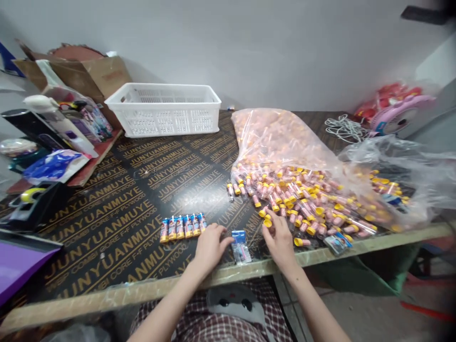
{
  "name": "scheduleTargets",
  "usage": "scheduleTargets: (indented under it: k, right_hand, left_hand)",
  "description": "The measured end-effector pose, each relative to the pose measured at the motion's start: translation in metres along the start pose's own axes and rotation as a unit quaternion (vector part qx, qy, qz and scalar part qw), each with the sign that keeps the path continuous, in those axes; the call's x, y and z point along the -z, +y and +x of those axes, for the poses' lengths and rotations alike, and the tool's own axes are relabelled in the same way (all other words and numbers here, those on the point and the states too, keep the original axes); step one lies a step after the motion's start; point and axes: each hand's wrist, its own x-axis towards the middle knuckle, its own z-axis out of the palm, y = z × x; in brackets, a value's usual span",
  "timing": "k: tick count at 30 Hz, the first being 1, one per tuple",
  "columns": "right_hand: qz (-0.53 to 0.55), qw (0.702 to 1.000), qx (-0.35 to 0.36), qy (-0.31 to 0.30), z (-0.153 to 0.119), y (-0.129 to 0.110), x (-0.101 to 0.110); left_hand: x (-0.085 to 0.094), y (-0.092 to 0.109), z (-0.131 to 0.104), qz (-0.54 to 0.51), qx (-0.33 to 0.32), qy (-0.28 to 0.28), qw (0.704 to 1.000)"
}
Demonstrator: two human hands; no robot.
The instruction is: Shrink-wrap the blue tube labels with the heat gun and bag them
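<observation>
Several clear tubes with yellow caps and pink contents (285,194) spill out of a large plastic bag (274,133). At the near edge of this pile, my right hand (280,240) has thumb and fingers round one yellow-capped tube (267,222). My left hand (211,244) rests on the table with thumb and fingers apart. It lies at the right end of a neat row of tubes with blue printed wraps (183,227). Between my hands is a small clear packet with a blue header (241,247), close to my left thumb.
A white plastic basket (171,116) stands against the wall. Left are a cardboard box (99,76), bottles and a black tape dispenser (35,204). Another blue packet (337,242) lies by the table's front edge (142,289). A pink fan (397,116) and white cord (345,128) sit far right.
</observation>
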Motion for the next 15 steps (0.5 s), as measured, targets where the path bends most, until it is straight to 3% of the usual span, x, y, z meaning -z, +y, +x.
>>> scheduleTargets:
  k: [2, 4, 12, 15]
  right_hand:
    - [0.051, 0.999, -0.001, -0.009, -0.005, -0.009, 0.002]
    - [0.090, 0.996, -0.001, -0.021, -0.011, -0.012, 0.003]
    - [0.131, 0.991, -0.019, 0.005, -0.028, -0.005, 0.008]
    - [0.111, 0.994, -0.016, 0.006, -0.029, -0.008, 0.011]
  left_hand:
    - [-0.018, 0.010, 0.002, 0.016, -0.003, -0.040, 0.999]
    - [-0.027, 0.012, 0.003, 0.020, 0.008, -0.041, 0.999]
    - [-0.025, 0.008, 0.000, 0.020, 0.006, -0.044, 0.999]
    - [-0.026, 0.008, -0.004, -0.003, 0.004, -0.018, 1.000]
